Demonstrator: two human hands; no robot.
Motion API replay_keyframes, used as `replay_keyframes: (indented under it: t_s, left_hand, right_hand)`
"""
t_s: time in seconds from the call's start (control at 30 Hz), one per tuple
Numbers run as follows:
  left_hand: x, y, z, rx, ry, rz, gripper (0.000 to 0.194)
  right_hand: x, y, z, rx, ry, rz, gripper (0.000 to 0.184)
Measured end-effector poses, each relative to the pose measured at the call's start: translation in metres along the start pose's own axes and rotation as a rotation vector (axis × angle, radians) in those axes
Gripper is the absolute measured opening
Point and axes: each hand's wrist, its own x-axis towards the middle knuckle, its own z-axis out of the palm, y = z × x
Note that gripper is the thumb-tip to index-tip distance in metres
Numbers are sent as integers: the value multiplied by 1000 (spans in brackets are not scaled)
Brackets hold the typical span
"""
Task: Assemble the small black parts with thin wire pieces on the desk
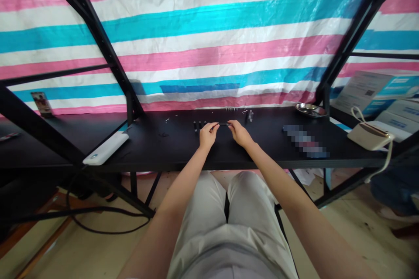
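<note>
Between the left hand [207,135] and right hand [240,134] is a rod [224,124]; tubes [195,126] lie just left. On the desk [157,151], a dish [310,110] sits far right, a bag [368,136] nearer and further right, a case [106,148] near left.

Place: apparently a makeshift workshop. Surface: my long, flat black worktop [163,150], small dark cylindrical pieces [195,126] lined up on it before me. Framing: black metal uprights [113,59] at both far corners. Backing: pink, white and turquoise striped plastic sheeting [229,17]. Beyond the right edge: stacked white-and-blue cardboard boxes [360,91].
</note>
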Motion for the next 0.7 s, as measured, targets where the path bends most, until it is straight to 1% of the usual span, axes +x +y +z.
replay_keyframes:
  t_s: [0.1, 0.3, 0.47, 0.7]
  left_hand:
    - [0, -3, 1, -11, -8, -19, 23]
    - [1, -7, 2, -30, -6, -49, 22]
    - [1, -8, 2, -47, -9, -66, 22]
    - [0, -6, 2, -44, -69, -33, 21]
  right_hand:
    - [1, 1, 2, 97, 29, -47, 38]
    - [2, 3, 4, 193, 33, -94, 42]
    - [3, 3, 5, 172, 33, -107, 46]
    - [3, 1, 5, 165, -49, -160, 54]
